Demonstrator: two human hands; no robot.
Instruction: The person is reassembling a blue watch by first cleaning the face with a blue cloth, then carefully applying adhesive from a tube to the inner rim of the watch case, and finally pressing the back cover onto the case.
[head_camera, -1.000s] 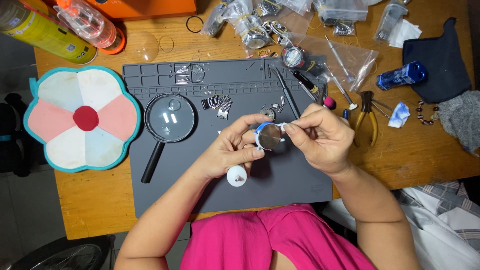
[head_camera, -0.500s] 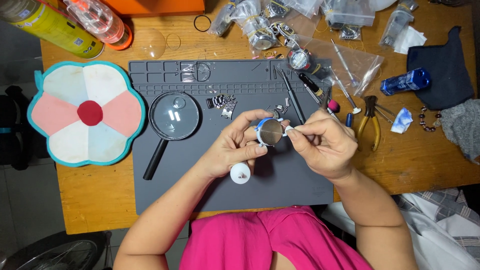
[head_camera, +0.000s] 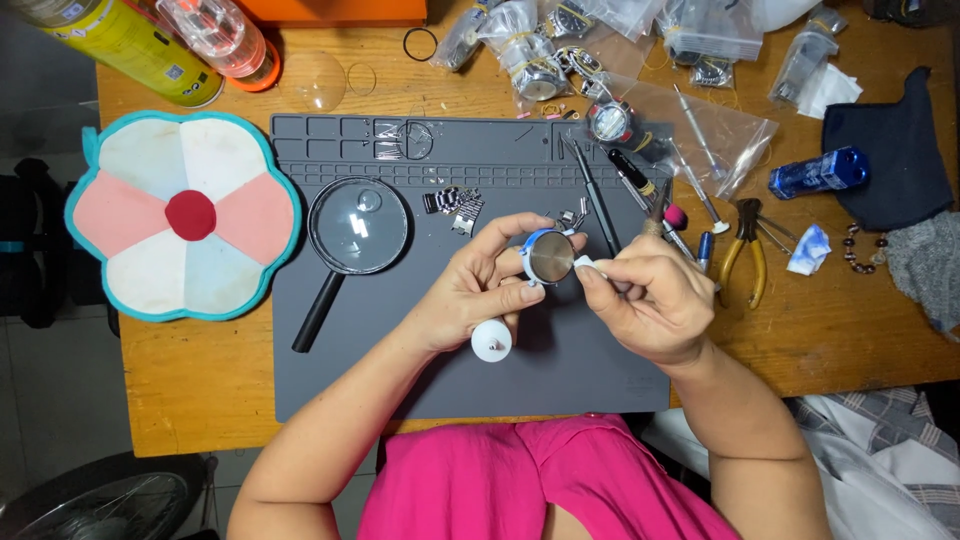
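Note:
My left hand grips a small round watch case with a blue rim and a steel back, held above the grey work mat. My right hand pinches a small white piece against the case's right edge and also holds a thin tool that sticks up behind the fingers. A white round cap lies on the mat just under my left hand. Loose metal band links lie above my left hand.
A magnifying glass lies on the mat's left. A flower-shaped cloth pad sits at the left. Yellow-handled pliers, screwdrivers, a blue bottle, bagged watches and dark cloths crowd the right. A yellow can stands upper left.
Both hands with the watch case stay together over the mat with small finger shifts. The view has drifted a little.

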